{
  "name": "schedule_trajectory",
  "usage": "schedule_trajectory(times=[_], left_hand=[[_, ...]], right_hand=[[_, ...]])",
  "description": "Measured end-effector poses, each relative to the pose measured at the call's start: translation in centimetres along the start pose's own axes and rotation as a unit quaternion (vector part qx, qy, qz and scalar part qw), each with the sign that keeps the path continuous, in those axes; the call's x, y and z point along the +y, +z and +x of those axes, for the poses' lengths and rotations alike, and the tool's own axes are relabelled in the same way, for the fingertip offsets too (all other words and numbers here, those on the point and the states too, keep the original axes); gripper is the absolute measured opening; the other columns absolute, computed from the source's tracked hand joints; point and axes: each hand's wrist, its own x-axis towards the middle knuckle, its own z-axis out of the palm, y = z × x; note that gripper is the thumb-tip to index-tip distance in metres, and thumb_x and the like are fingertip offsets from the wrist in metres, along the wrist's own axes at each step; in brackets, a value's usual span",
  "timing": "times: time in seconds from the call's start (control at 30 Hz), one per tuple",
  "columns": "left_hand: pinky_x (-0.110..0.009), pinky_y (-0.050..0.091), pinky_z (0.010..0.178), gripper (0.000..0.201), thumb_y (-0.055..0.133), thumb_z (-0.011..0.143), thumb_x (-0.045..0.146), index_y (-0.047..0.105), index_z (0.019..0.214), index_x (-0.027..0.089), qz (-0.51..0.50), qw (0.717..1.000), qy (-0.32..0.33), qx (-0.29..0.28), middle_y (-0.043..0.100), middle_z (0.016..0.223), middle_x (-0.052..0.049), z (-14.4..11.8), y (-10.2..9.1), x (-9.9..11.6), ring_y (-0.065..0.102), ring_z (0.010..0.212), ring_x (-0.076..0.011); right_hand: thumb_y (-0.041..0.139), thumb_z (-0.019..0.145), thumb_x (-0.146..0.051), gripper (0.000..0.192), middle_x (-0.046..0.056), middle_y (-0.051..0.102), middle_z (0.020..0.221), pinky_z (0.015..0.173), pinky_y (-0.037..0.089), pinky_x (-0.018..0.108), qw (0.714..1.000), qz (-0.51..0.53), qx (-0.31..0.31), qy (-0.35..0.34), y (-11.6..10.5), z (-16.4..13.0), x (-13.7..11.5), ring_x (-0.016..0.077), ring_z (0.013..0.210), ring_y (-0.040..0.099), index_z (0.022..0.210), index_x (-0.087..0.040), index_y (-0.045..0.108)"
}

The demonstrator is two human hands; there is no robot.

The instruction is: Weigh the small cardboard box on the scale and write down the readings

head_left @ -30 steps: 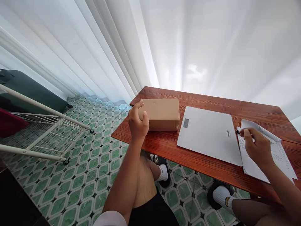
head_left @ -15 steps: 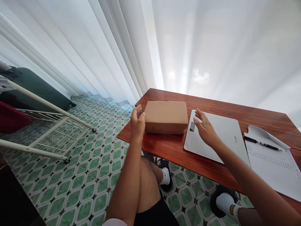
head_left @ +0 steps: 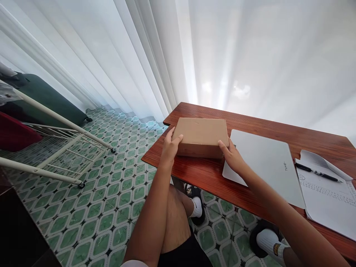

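The left hand (head_left: 170,145) is clamped on the left end of a cardboard box (head_left: 200,135), thumb lying over the top edge and the fingers curled down the side wall. The right hand (head_left: 232,155) grips the opposite, right end of the same box, thumb on the top corner and the fingers wrapped round the near right corner; part of the palm lies over the corner of the closed laptop (head_left: 264,163). The box is thus held between both hands, lying flat with its plain brown top up. It rests on the wooden table (head_left: 200,174) near the table's left edge and toward its far left corner, its long sides running roughly along the far edge.

Just beside the box on its right, touching or almost touching it, the silver laptop lies shut and flat, reaching toward the near edge of the table. Further right, near the right edge, loose sheets of printed paper (head_left: 328,200) are spread out, with a black pen (head_left: 317,172) lying across their upper part, well apart from both hands.

Under the near edge the person's bare knee and white-socked feet show above a green patterned tile floor (head_left: 97,207). White curtains (head_left: 194,55) hang behind the table's far edge, and a white metal rack (head_left: 55,148) stands on the floor to the left.
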Motion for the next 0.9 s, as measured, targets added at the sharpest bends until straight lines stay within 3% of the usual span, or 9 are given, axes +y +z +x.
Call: schedule_trajectory(times=[0.2, 0.63, 0.8, 0.9], left_hand=[[-0.045, 0.042, 0.115, 0.063, 0.067, 0.079, 0.037, 0.059, 0.138, 0.017, -0.023, 1.000, 0.003, -0.013, 0.060, 0.143, -0.010, -0.1, 0.1, 0.1, 0.054, 0.134, -0.0333], [-0.046, 0.042, 0.114, 0.061, 0.063, 0.081, 0.036, 0.060, 0.139, 0.020, 0.035, 0.999, 0.015, 0.022, 0.057, 0.145, -0.009, 0.0, 0.2, -0.3, 0.051, 0.136, -0.0347], [-0.043, 0.044, 0.112, 0.058, 0.063, 0.082, 0.037, 0.061, 0.138, 0.023, 0.021, 0.999, 0.033, 0.035, 0.058, 0.144, -0.008, -0.3, 0.4, 0.1, 0.052, 0.134, -0.0334], [-0.042, 0.042, 0.115, 0.059, 0.062, 0.081, 0.036, 0.060, 0.138, 0.022, 0.014, 0.998, 0.052, 0.046, 0.058, 0.144, -0.007, -0.4, 0.9, 0.3, 0.050, 0.136, -0.0316]], right_hand=[[0.041, 0.100, -0.066, 0.067, 0.010, 0.052, 0.152, 0.122, 0.031, 0.057, 1.000, -0.005, 0.007, -0.006, 0.2, -0.1, 0.0, 0.0324, 0.145, 0.043, 0.156, -0.029, 0.041], [0.039, 0.101, -0.058, 0.063, 0.010, 0.056, 0.148, 0.121, 0.033, 0.060, 1.000, -0.004, 0.000, -0.009, 0.0, 0.1, -0.8, 0.0346, 0.141, 0.046, 0.156, -0.027, 0.041], [0.040, 0.102, -0.056, 0.060, 0.008, 0.056, 0.148, 0.119, 0.038, 0.058, 0.999, 0.005, -0.005, -0.037, -0.5, 0.1, -1.5, 0.0336, 0.139, 0.049, 0.156, -0.030, 0.041], [0.040, 0.102, -0.057, 0.062, 0.008, 0.052, 0.152, 0.121, 0.035, 0.057, 0.999, 0.001, 0.003, -0.054, -1.0, -0.1, -1.9, 0.0327, 0.140, 0.048, 0.157, -0.028, 0.040]])
